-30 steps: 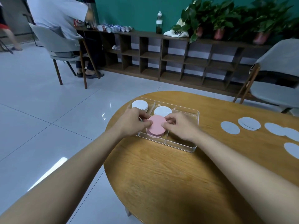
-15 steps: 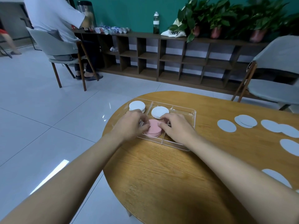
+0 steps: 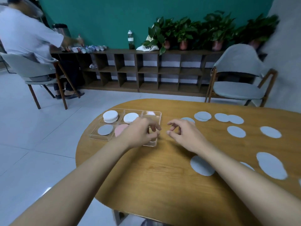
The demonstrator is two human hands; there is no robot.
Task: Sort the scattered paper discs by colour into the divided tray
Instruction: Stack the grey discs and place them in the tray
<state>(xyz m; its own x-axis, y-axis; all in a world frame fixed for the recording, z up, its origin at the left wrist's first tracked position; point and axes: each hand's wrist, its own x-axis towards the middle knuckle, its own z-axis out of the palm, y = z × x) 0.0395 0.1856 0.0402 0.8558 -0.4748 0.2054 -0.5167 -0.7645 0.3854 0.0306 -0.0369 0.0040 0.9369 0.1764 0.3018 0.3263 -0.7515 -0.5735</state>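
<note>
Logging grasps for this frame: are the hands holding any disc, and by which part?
Nothing is held: the left hand and the right hand both show loosely curled, empty fingers.

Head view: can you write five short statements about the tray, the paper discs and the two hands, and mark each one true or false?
1. The pink discs lie in the front row of the tray. True.
2. The right hand holds a grey disc. False: its fingers are loosely curled and hold nothing.
3. On the table, loose grey discs lie to the right of the tray. True.
4. The back left compartment holds pink discs. False: a stack of white discs sits there.
5. The left hand is over the right end of the tray. True.
</note>
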